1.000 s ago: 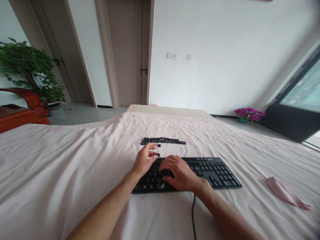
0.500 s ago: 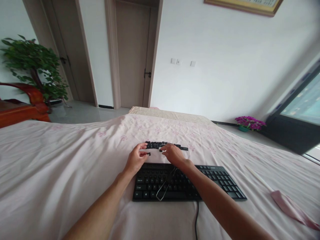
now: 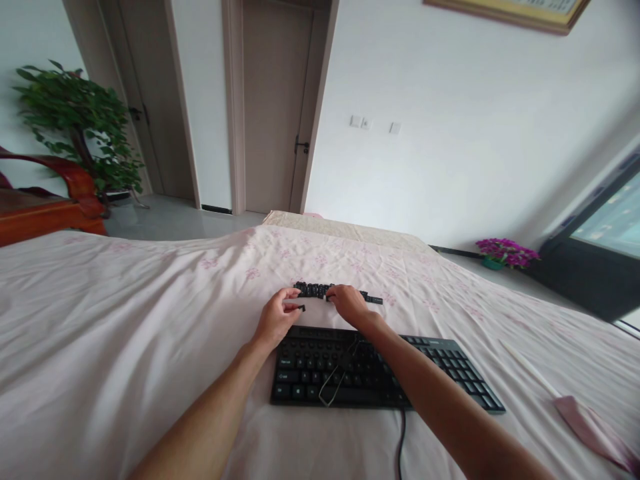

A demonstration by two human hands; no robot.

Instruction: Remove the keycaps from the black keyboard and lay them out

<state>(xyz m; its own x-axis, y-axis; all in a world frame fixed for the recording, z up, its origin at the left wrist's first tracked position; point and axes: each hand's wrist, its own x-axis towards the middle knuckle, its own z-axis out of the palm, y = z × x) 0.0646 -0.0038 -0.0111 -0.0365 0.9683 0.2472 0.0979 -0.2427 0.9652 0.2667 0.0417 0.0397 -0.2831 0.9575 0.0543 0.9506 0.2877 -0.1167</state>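
Loose black keycaps (image 3: 313, 290) stand in a row on the cloth behind a black keyboard (image 3: 295, 377). My left hand (image 3: 276, 319) rests at the row's left end, thumb and forefinger apart. One finger touches the end of the row, and a single keycap (image 3: 303, 308) lies at the thumb tip. With fingers drawn together, my right hand (image 3: 349, 305) pinches a small dark keycap at the row's middle; the hand mostly hides it. A wire keycap puller (image 3: 327, 393) lies across the keyboard under my right forearm.
A pale floral cloth (image 3: 200, 320) with folds covers the surface. The keyboard's cable (image 3: 401, 443) runs toward me. To the right lies a thin pale stick with a pink fabric end (image 3: 585, 420). Beyond are a potted plant (image 3: 75, 120), a wooden chair (image 3: 75, 187) and purple flowers (image 3: 507, 253).
The view has shifted slightly, moving everything a little rightward. My right fingers have closed together and moved slightly toward the row of keycaps. My left hand stays at the row's end.
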